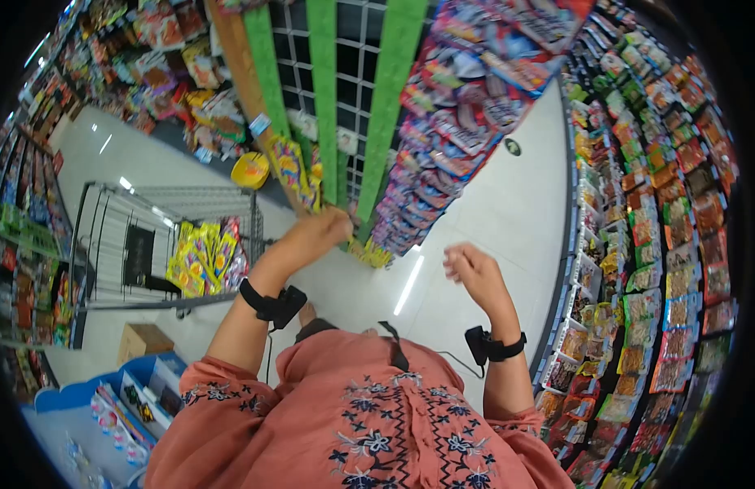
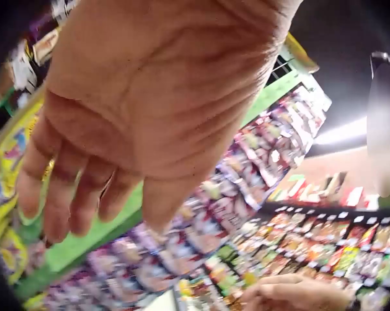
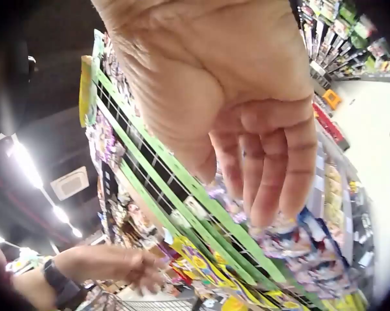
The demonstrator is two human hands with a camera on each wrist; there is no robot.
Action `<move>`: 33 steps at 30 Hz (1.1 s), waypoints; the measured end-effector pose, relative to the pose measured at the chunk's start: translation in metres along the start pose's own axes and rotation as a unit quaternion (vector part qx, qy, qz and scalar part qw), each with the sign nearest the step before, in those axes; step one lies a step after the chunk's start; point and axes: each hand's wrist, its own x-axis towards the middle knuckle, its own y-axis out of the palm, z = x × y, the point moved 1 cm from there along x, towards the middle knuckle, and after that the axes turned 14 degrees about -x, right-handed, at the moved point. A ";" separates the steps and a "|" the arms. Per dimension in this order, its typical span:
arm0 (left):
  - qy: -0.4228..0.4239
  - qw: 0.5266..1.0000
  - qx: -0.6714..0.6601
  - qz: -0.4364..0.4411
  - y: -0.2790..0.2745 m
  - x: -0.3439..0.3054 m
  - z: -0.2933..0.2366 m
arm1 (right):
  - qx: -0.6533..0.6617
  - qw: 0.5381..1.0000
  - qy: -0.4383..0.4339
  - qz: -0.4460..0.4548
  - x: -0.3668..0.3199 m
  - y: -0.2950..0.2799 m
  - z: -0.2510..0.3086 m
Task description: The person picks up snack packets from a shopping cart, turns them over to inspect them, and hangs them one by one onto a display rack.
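My left hand (image 1: 316,235) reaches toward the lower part of a wire-grid rack with green strips (image 1: 322,106). Its fingers are relaxed, and the left wrist view shows nothing in the palm (image 2: 162,103). Yellow packets (image 1: 292,169) hang on the rack's left edge, close to that hand. Rows of purple, red and blue packets (image 1: 443,155) cover the right side of the rack. Over the floor to the right of them is my right hand (image 1: 479,275), its fingers loosely bent and holding nothing, as the right wrist view shows (image 3: 221,84).
A wire shopping cart (image 1: 104,200) stands at left, with yellow packets (image 1: 202,257) inside. Behind it sits a yellow bowl (image 1: 250,170). A cardboard box (image 1: 145,341) and a blue display stand (image 1: 92,407) are lower left. Packed snack shelves (image 1: 638,269) curve along the right.
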 end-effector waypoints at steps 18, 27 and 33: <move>-0.390 0.910 0.072 -0.122 0.020 -0.243 0.154 | 0.121 0.961 0.080 0.234 0.024 0.138 -0.033; -0.332 0.937 0.043 -0.099 -0.061 -0.213 0.179 | 0.102 0.961 0.135 0.218 0.028 0.178 -0.002; -0.280 0.956 0.044 -0.082 -0.174 -0.204 0.211 | 0.100 0.962 0.168 0.192 0.030 0.231 0.039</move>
